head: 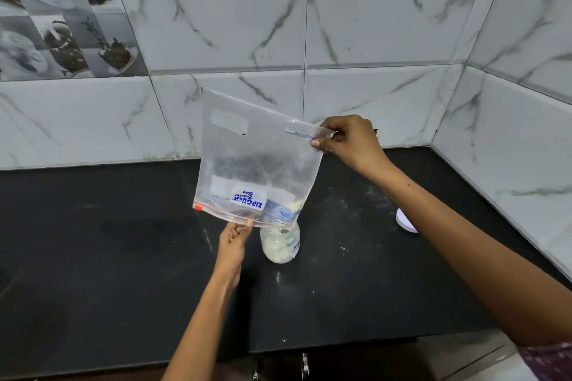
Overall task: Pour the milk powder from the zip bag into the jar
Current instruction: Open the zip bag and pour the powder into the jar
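A clear zip bag with a blue-printed label hangs upside down, its zip edge at the bottom. My right hand pinches its raised bottom corner. My left hand pinches the zip edge near the middle. A little pale powder lies in the bag's low right corner, directly over the mouth of a small clear jar. The jar stands upright on the black counter and holds pale powder; its mouth is hidden behind the bag's edge.
A white round lid lies on the counter to the right, partly behind my right forearm. Powder dust speckles the counter near the jar. Marble-tiled walls close the back and the right side. The counter's front edge runs just below my forearms.
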Action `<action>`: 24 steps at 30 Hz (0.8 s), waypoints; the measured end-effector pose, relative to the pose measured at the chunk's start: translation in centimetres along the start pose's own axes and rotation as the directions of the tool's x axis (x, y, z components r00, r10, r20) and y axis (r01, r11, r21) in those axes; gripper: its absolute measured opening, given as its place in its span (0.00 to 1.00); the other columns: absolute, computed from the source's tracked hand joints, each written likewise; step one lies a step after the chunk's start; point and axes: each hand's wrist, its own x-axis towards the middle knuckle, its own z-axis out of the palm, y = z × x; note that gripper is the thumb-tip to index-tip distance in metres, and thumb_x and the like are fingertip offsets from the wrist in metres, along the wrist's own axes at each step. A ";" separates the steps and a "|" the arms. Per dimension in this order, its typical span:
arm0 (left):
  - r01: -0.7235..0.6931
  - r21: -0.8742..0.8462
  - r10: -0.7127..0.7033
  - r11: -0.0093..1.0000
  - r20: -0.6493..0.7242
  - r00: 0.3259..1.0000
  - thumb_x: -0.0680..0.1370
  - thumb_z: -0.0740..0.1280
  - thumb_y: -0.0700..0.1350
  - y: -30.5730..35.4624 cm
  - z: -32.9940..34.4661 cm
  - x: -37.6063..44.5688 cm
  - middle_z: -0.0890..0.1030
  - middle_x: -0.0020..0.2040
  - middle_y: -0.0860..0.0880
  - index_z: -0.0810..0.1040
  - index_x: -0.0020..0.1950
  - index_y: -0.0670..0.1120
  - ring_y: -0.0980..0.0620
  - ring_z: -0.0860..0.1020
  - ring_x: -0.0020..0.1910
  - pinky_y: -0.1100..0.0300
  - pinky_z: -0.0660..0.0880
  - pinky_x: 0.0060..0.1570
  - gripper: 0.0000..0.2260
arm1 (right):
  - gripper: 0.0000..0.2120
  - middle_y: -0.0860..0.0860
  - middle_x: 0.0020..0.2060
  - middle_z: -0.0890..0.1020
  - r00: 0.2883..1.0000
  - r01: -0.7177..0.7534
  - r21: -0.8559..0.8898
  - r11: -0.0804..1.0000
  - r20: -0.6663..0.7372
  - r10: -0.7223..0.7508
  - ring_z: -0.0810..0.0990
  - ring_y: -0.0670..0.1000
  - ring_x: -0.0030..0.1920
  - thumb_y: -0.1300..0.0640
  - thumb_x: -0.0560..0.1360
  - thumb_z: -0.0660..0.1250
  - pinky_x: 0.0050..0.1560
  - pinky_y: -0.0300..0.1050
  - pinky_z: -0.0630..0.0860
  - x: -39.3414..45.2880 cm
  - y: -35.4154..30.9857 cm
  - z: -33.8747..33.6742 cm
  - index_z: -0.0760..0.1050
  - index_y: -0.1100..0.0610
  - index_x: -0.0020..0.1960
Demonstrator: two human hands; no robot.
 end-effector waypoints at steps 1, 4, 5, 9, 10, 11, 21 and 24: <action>0.000 0.002 0.000 1.000 0.001 1.000 0.79 0.65 0.42 0.0 0.0 0.0 0.83 0.57 0.51 0.77 0.63 0.44 0.56 0.79 0.60 0.53 0.68 0.68 0.13 | 0.05 0.44 0.26 0.78 1.000 0.001 0.001 1.000 -0.002 -0.001 0.79 0.46 0.30 0.60 0.70 0.74 0.33 0.30 0.70 0.0 0.0 0.0 0.79 0.61 0.39; 0.004 -0.005 -0.004 1.000 -0.011 1.000 0.79 0.65 0.42 -0.2 -0.1 0.0 0.84 0.56 0.52 0.77 0.62 0.44 0.57 0.79 0.59 0.54 0.68 0.67 0.12 | 0.05 0.39 0.21 0.75 1.000 0.011 0.000 1.000 0.007 -0.011 0.75 0.38 0.25 0.60 0.70 0.74 0.29 0.26 0.67 0.0 -0.1 0.1 0.79 0.58 0.37; 0.008 -0.012 -0.008 1.000 -0.017 1.000 0.79 0.65 0.42 -0.2 -0.1 0.0 0.84 0.56 0.52 0.78 0.62 0.44 0.57 0.79 0.58 0.54 0.68 0.67 0.12 | 0.04 0.39 0.22 0.76 1.000 0.017 0.000 1.000 0.003 -0.017 0.76 0.38 0.26 0.60 0.70 0.74 0.29 0.26 0.68 -0.1 -0.2 0.2 0.80 0.59 0.38; 0.010 -0.030 -0.011 0.999 -0.026 1.000 0.79 0.65 0.42 -0.4 -0.2 0.0 0.83 0.57 0.51 0.78 0.61 0.45 0.58 0.79 0.59 0.54 0.67 0.68 0.11 | 0.03 0.44 0.27 0.79 1.000 0.026 -0.003 1.000 0.011 -0.026 0.79 0.42 0.29 0.60 0.70 0.74 0.32 0.26 0.71 0.0 -0.4 0.3 0.81 0.60 0.40; 0.011 -0.029 -0.012 1.000 -0.026 1.000 0.79 0.65 0.42 -0.4 -0.2 0.0 0.83 0.57 0.51 0.78 0.61 0.45 0.58 0.79 0.59 0.55 0.67 0.68 0.11 | 0.03 0.45 0.28 0.80 1.000 0.026 -0.003 1.000 0.007 -0.026 0.79 0.41 0.29 0.60 0.70 0.74 0.32 0.25 0.71 0.1 -0.4 0.2 0.81 0.60 0.40; 0.013 -0.028 -0.013 1.000 -0.027 1.000 0.79 0.65 0.42 -0.3 -0.2 0.0 0.83 0.57 0.51 0.78 0.61 0.46 0.59 0.79 0.59 0.54 0.67 0.68 0.11 | 0.03 0.46 0.29 0.81 1.000 0.018 0.013 1.000 -0.003 -0.018 0.80 0.42 0.30 0.60 0.70 0.74 0.34 0.27 0.73 0.2 -0.3 0.2 0.81 0.60 0.40; 0.022 -0.041 -0.022 0.999 -0.005 1.000 0.79 0.65 0.42 -0.4 0.1 -0.2 0.83 0.58 0.51 0.78 0.63 0.44 0.57 0.78 0.60 0.53 0.66 0.69 0.12 | 0.05 0.43 0.28 0.80 0.998 0.045 -0.023 0.999 0.033 -0.044 0.78 0.39 0.28 0.60 0.69 0.74 0.31 0.25 0.68 -0.4 -0.4 -0.1 0.79 0.56 0.37; 0.029 -0.043 -0.030 0.999 -0.006 1.000 0.79 0.66 0.44 -0.4 0.1 -0.3 0.83 0.58 0.52 0.78 0.62 0.45 0.56 0.78 0.61 0.53 0.66 0.70 0.12 | 0.05 0.46 0.29 0.80 0.999 0.043 0.005 0.999 0.010 -0.043 0.80 0.42 0.30 0.60 0.69 0.74 0.33 0.26 0.71 -0.5 -0.4 -0.3 0.79 0.57 0.37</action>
